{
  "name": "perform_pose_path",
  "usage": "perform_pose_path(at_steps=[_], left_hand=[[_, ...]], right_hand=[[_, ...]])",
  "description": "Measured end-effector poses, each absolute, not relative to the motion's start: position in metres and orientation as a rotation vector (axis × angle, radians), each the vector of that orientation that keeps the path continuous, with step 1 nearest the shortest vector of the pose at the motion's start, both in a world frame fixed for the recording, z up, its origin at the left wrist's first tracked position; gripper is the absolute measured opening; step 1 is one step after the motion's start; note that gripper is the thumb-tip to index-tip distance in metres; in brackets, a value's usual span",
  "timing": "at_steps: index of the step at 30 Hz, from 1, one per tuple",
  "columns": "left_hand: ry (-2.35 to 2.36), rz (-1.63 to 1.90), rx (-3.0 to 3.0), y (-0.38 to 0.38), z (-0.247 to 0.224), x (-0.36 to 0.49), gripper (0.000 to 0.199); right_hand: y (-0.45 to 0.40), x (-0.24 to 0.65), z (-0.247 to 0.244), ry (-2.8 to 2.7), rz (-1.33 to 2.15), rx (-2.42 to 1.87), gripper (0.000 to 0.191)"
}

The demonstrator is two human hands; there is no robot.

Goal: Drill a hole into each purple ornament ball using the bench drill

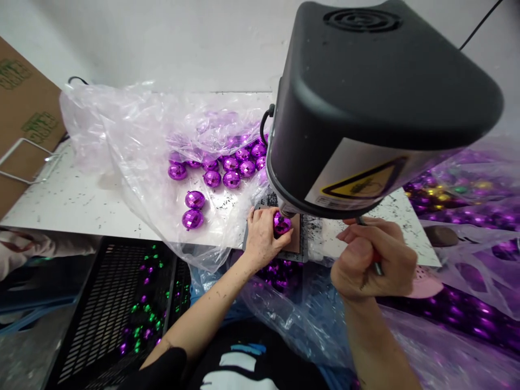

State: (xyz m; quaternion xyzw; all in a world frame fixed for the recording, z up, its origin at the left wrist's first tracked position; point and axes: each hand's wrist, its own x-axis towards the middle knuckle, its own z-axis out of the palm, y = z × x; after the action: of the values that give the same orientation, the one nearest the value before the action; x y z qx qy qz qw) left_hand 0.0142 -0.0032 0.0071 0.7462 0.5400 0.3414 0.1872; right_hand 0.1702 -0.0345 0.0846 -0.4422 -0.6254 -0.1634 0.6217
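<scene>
My left hand (pixel 262 235) is closed around a shiny purple faceted bead (pixel 281 223), fingers and thumb on either side. It holds the bead on the brown base pad (pixel 293 244), under the head of a black bench machine (pixel 385 92). To the right, my right hand (pixel 376 257) is wrapped round a lever handle (pixel 378 267), of which a metal end and a bit of red show. Several more purple beads (pixel 231 179) lie on the white table, left of the machine, partly in a clear plastic bag (pixel 134 135).
A black crate (pixel 105 292) with green and purple beads stands below at left. Purple beads (pixel 280 273) lie in plastic below the table edge. Bagged beads (pixel 471 216) fill the right side. A cardboard box (pixel 28 108) stands at far left. Dark flakes litter the white table (pixel 81 189).
</scene>
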Motion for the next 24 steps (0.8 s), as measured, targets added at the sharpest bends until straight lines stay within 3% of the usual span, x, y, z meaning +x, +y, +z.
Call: perform_pose_path(at_steps=[19,24], left_hand=[[1.536,0.956,2.105,-0.004,0.009,0.014,0.039],[1.512,0.953,2.102,-0.002,0.008,0.015,0.04]], right_hand=[[-0.035,0.176,0.056,-1.518,-0.338,-1.035,0.013],[-0.027,0.177,0.094,-1.444,-0.325,-0.996,0.014]])
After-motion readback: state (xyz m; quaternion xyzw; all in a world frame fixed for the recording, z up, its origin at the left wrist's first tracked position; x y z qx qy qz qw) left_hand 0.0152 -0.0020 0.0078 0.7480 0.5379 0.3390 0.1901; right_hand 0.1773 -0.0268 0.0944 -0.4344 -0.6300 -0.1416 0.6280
